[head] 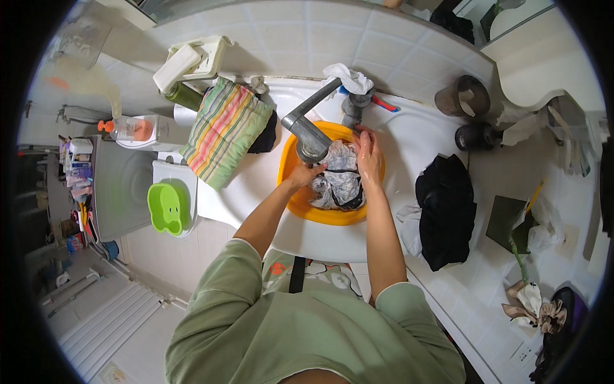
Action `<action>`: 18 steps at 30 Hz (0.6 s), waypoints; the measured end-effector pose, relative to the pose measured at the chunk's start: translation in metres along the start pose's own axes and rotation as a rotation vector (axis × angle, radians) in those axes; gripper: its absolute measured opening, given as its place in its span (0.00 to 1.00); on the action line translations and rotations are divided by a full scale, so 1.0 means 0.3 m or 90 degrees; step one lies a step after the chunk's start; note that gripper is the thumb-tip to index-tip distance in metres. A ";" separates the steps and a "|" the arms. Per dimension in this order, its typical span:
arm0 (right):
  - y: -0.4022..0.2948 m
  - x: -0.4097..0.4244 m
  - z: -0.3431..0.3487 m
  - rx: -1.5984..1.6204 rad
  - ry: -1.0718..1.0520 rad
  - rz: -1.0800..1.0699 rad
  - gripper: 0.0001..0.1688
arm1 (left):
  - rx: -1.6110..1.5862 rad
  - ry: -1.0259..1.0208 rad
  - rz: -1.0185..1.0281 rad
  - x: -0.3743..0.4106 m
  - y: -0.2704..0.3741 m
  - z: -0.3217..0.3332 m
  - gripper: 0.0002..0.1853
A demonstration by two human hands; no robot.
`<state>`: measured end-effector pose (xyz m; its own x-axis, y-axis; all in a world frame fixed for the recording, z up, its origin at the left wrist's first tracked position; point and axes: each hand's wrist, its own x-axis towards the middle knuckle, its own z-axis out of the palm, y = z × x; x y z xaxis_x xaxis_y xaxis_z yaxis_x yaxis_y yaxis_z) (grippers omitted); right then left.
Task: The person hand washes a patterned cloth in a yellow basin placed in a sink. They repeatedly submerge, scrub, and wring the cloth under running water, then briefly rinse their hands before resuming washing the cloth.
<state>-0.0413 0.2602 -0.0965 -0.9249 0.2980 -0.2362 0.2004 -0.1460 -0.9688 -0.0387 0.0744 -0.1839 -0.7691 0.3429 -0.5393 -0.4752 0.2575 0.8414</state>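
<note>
A yellow plastic basin (331, 219) sits in the white washbasin under the grey faucet (312, 137). In it lies a wet, crumpled garment (343, 185), pale and patterned with dark trim. My left hand (305, 175) reaches in at the garment's left side, its thumb by the cloth. The faucet head partly covers its fingers, so its grip is unclear. At the right side of the basin, my right hand (368, 156) looks wet. Its fingers extend toward the far rim, beside the garment.
To the left lie a striped cloth (228, 132) and a green bowl (165, 209) on a white lid. On the right counter rests a black garment (446, 211), beside a white cloth (410, 228). A red-and-blue brush handle (385, 103) lies behind the faucet, near a dark cup (463, 96).
</note>
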 end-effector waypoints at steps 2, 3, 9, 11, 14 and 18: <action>0.048 0.036 -0.043 0.009 -0.028 0.001 0.22 | 0.014 0.002 -0.071 -0.017 0.009 -0.025 0.27; 0.050 0.043 -0.045 0.013 -0.044 -0.001 0.22 | 0.020 0.005 -0.105 -0.026 0.012 -0.043 0.26; 0.079 0.014 -0.064 -0.035 -0.060 -0.032 0.24 | -0.241 0.136 -0.078 -0.118 0.001 -0.043 0.14; 0.089 -0.032 -0.064 -0.121 -0.124 -0.038 0.29 | -0.330 0.190 -0.068 -0.134 -0.020 -0.043 0.14; 0.132 -0.113 -0.065 -0.213 -0.264 -0.073 0.39 | -0.397 0.183 -0.052 -0.209 0.120 -0.011 0.12; 0.157 -0.169 -0.032 -0.377 -0.288 -0.102 0.26 | -0.425 0.115 -0.027 -0.258 0.192 -0.013 0.09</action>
<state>0.0182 0.2473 -0.1310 -0.9738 -0.1620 -0.1595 0.0746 0.4351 -0.8973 -0.0082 0.0590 -0.0936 -0.7757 0.1742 -0.6065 -0.6231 -0.3634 0.6926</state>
